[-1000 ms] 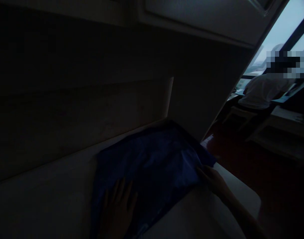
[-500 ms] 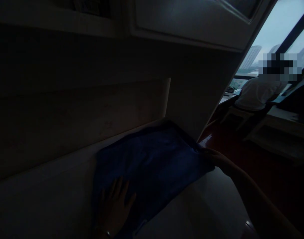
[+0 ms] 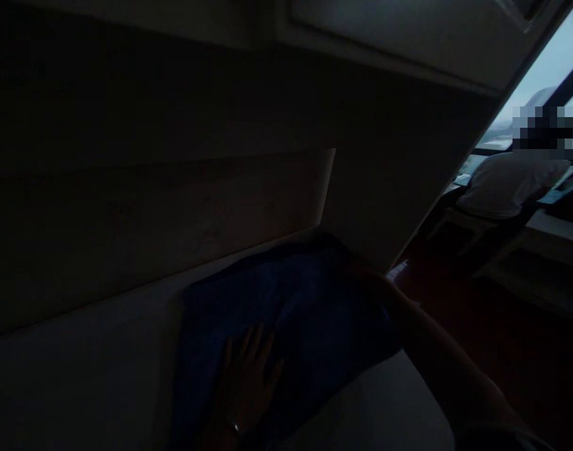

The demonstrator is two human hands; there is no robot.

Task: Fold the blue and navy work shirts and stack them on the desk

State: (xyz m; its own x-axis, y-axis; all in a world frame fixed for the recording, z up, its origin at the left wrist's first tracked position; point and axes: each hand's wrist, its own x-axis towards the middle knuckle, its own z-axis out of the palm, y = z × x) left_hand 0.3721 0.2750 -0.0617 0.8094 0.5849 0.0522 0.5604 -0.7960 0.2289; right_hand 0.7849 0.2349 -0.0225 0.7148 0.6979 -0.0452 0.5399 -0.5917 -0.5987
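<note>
One blue cloth (image 3: 305, 326) lying on worktop (image 3: 103, 376), under left hand (image 3: 249, 379): palm down, fingers spread, gripping nothing. Right hand (image 3: 373, 279) resting farther out along cloth, grip too dark to tell. Even left-palm pressure probably stopping cloth slipping.

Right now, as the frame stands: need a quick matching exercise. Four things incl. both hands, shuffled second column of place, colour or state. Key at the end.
Things:
1. left hand
2. right hand
3. cloth
4. floor

Place, colour or state:
A. at the cloth's right end
B. dark red
C. fingers spread, over the cloth's nearer part
D. blue

Pairs: 1-C, 2-A, 3-D, 4-B
</note>
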